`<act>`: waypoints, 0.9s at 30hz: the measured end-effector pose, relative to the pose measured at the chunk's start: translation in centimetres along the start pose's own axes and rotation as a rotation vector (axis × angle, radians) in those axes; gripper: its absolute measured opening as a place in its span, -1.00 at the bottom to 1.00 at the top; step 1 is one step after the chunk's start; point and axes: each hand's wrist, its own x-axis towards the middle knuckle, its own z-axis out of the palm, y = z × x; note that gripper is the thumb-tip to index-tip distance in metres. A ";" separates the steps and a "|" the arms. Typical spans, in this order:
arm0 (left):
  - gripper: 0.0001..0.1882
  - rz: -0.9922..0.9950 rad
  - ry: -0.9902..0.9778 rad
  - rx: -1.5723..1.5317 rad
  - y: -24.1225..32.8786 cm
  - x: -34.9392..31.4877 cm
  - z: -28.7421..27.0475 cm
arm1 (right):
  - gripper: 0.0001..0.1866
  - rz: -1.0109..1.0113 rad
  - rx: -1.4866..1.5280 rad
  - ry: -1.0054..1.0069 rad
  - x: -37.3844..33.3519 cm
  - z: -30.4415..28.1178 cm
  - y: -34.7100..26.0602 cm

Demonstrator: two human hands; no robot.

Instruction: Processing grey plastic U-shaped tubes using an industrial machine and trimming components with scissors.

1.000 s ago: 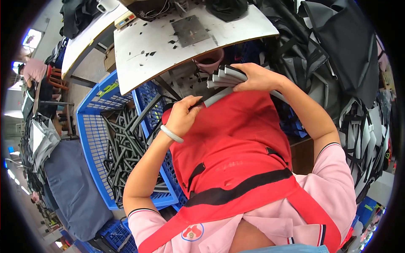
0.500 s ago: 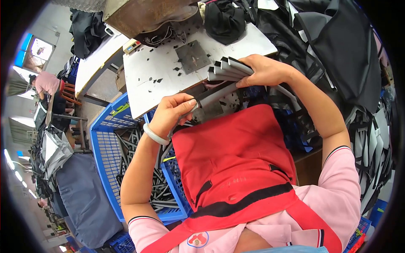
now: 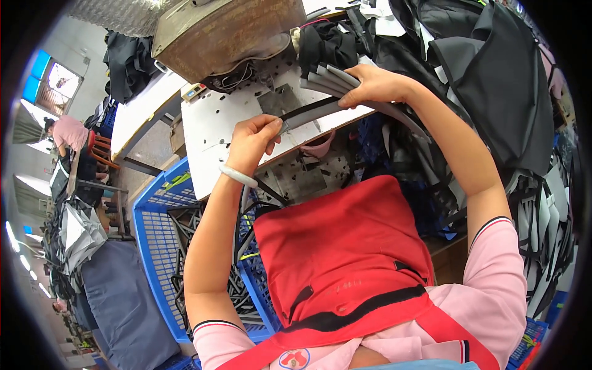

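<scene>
My left hand, with a pale bangle on its wrist, pinches the end of a grey and black strip. The strip runs rightward, nearly straight, over the front of the white table to my right hand. Those right fingers are closed round a fanned bundle of grey strips, whose ends stick out to the left. Part of the bundle hangs past the hand's lower side. A metal plate is set in the table top behind the strip.
A machine with a rusty housing stands at the back. Blue baskets at my left contain many grey strips. Black fabric is heaped at right. My red apron covers my lap. Another person bends over work far left.
Both hands have moved up and away from my body, over the table's front edge. The strip between them has risen with them, and the bundle stays in my right hand.
</scene>
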 end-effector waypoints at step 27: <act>-0.76 -0.011 0.097 -0.097 -0.3 5.2 -1.6 | -0.54 -0.051 0.050 0.033 5.9 -1.0 2.7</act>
